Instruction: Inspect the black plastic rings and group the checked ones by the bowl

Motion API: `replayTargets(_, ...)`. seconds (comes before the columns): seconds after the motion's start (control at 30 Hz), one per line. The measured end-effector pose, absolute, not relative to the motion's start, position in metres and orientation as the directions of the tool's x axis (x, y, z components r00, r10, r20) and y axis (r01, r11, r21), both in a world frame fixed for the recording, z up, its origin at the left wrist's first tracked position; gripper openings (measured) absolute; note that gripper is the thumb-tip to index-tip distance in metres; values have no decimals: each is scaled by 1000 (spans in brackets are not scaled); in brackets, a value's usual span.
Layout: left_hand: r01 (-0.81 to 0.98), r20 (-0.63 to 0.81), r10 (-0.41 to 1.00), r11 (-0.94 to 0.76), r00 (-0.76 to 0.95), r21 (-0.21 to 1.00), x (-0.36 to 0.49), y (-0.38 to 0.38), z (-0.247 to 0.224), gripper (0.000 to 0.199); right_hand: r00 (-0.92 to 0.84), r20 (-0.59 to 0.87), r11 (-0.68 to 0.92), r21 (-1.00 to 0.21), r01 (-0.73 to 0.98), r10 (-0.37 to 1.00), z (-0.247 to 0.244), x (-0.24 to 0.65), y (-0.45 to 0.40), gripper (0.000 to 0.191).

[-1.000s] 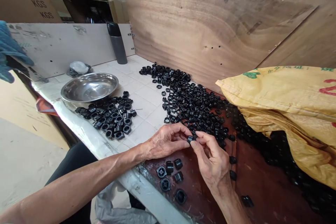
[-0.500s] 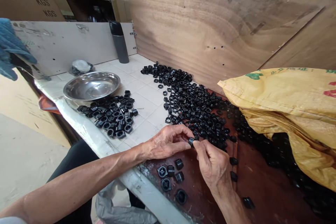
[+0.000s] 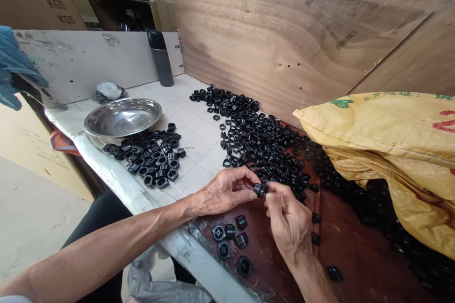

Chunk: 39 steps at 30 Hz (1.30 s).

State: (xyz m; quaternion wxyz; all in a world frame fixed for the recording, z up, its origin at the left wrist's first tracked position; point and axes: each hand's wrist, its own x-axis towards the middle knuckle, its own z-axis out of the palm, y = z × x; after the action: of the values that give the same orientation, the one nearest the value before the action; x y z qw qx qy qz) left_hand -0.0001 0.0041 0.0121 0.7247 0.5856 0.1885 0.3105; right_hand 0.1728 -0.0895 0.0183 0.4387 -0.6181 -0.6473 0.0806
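Note:
A small black plastic part [image 3: 260, 190] is pinched between the thumb and fingers of my left hand [image 3: 227, 191]. My right hand [image 3: 289, 218] touches the part's right side with its fingertips, thumb and index close together. Behind both hands spreads a large heap of black rings [image 3: 263, 139]. Several loose black caps [image 3: 230, 232] lie on the dark red surface [image 3: 270, 255] just below my hands. Another pile of black caps [image 3: 156, 161] is on the white tiles to the left.
A steel bowl [image 3: 123, 118] stands beside the left pile, with a dark bottle [image 3: 160, 59] behind it. A wooden board [image 3: 284, 42] closes off the back. On the right, a yellow sack [image 3: 384, 137] lies over more black parts.
The fingertips of my right hand have opened slightly and shifted on the part, so more of it shows between my hands. The view has moved very slightly.

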Motion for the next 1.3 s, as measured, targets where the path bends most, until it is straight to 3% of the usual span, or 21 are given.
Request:
replayTargets(0.17,-239,85,702,125,708,963,1,6,12,31,67,481,291,-628,722,874,23,169,-91,40)
replayTargets(0.27,-232,80,704,123,706,965,0,6,13,28,116,472,272,-673,688,874,24,167,-91,22)
replayTargets(0.4,-224,90,705,99,703,970,-1,5,14,27,126,430,237,-693,681,894,22,168,-91,28)
replayTargets(0.5,-221,98,706,85,702,971,-1,5,14,26,167,428,232,-731,641,888,19,170,-90,15)
replayTargets(0.77,-205,102,691,68,715,977,-1,3,14,25,195,377,191,-772,606,905,18,168,-90,20)
replayTargets(0.87,-164,176,671,-83,720,983,-3,4,12,21,281,217,41,-852,523,935,20,163,-89,21)
replayTargets(1.0,-49,384,582,-507,716,860,-6,8,9,21,344,-117,-187,-967,176,931,21,158,-88,40)
replayTargets(1.07,-30,410,560,-565,720,825,-6,8,9,21,320,-174,-208,-976,72,931,20,159,-88,45)
replayTargets(1.13,-49,348,611,-451,711,891,-4,6,8,21,355,-117,-167,-979,115,928,20,160,-88,37)
replayTargets(1.23,-98,215,670,-208,711,973,-2,3,6,23,383,92,-46,-940,337,919,23,160,-90,26)
replayTargets(1.3,-102,217,675,-206,705,973,-1,3,6,22,361,139,-25,-911,412,922,24,159,-90,22)
